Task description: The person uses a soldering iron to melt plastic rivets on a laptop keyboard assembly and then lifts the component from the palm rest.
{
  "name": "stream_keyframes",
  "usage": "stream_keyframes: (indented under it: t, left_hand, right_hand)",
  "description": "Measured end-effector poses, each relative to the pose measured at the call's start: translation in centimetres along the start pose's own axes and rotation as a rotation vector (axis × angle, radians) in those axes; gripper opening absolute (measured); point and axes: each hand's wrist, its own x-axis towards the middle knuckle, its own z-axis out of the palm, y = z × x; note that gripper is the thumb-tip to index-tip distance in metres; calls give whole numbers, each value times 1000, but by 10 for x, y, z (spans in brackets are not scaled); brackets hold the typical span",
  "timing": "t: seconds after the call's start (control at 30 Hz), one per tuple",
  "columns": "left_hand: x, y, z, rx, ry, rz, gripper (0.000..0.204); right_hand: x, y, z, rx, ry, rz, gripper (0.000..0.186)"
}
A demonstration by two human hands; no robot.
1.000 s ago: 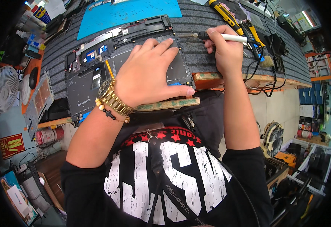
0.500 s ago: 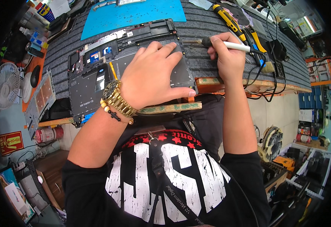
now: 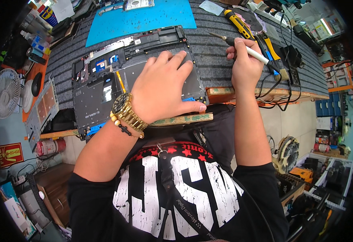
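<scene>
My left hand [image 3: 160,88] lies spread over the right part of a dark laptop chassis panel [image 3: 91,92], its fingers stretched toward the far side and its thumb at the near right edge. A yellow ribbon cable [image 3: 120,82] shows on the panel beside my wrist. In my right hand [image 3: 247,66], a soldering iron [image 3: 257,55] with a white handle and black grip is held like a pen. Its metal tip points away and to the left, off the panel's right edge and above the grey ribbed mat [image 3: 209,56].
Beyond the panel lies a blue work mat [image 3: 144,20]. To the right are a yellow-black cutter-like tool [image 3: 239,24], yellow-handled pliers [image 3: 271,46], a brush [image 3: 283,75] and black cables [image 3: 279,101]. A white fan [image 3: 5,92] stands left. The bench's wooden edge [image 3: 265,94] runs nearby.
The soldering iron's tip has swung away from beside the panel's right edge, farther out over the mat. My left hand still rests spread on the panel.
</scene>
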Motion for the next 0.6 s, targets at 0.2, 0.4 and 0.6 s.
stream_keyframes:
  t: [0.2, 0.4, 0.6]
  left_hand:
    - [-1, 2, 1, -3, -6, -14, 109]
    - [0, 7, 2, -2, -16, -42, 111]
    - [0, 8, 0, 9, -46, -51, 110]
  right_hand:
    - [14, -2, 4, 89, 3, 86, 18]
    - [45, -1, 33, 112, -96, 170, 18]
    - [73, 15, 69, 1, -221, 53, 19]
